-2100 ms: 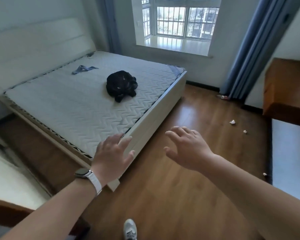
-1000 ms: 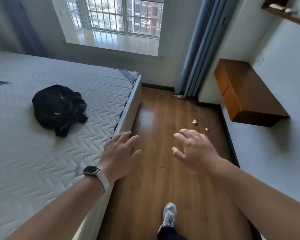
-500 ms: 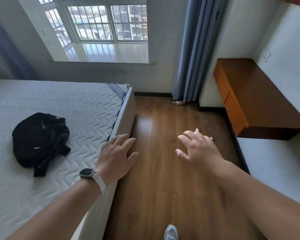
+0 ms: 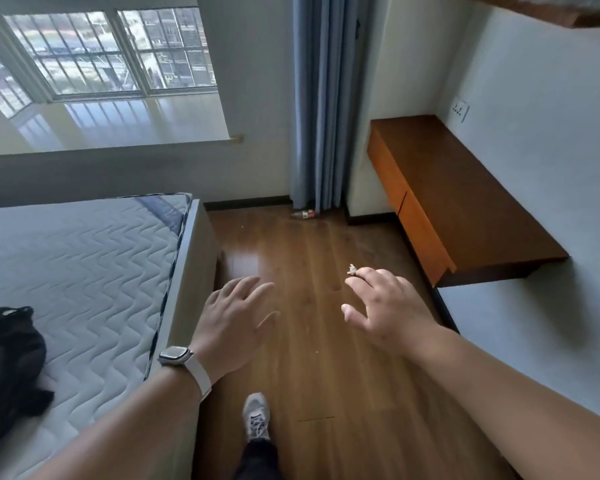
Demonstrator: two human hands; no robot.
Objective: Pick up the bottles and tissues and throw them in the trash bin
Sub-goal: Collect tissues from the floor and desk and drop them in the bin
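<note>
From the head view, the person's left hand hung over the wooden floor beside the bed, fingers straight and loosely spread, holding nothing; a watch sat on its wrist. The right hand reached forward with its fingers splayed apart, also empty. A crumpled tissue showed just at the tip of the right forefinger; whether the finger touched it could not be told. A bottle lay on its side on the floor at the foot of the blue curtain, well apart from both hands. A black bag lay on the mattress, and a wooden desk stood against the right wall.
</note>
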